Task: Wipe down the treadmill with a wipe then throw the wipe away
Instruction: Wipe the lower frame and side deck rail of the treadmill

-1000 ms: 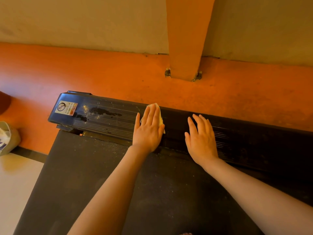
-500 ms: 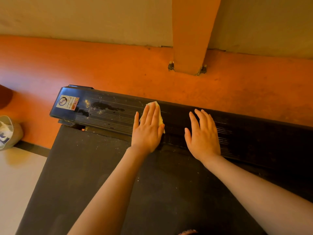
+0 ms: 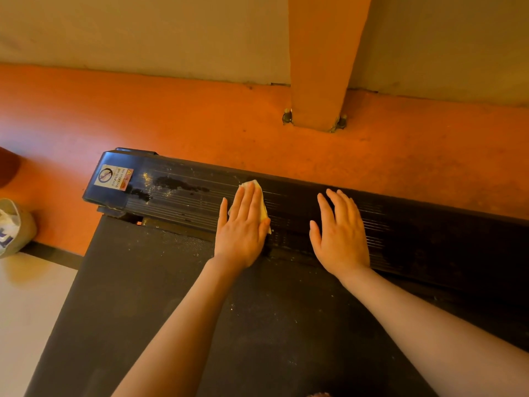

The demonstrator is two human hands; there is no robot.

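While the wipe [image 3: 261,202] is pressed flat on the treadmill [image 3: 177,202] side rail by the left hand [image 3: 243,227], grime toward 9 o'clock isn't wiped yet; the right hand [image 3: 340,236] is rested flat, holding nothing. Binning's left.

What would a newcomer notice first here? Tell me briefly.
Two hands lie flat on the treadmill's black ribbed side rail: the left hand presses a yellowish wipe, the right hand rests bare beside it. Farther left on the rail, a dark wet smear sits near a warning sticker, against the orange floor.
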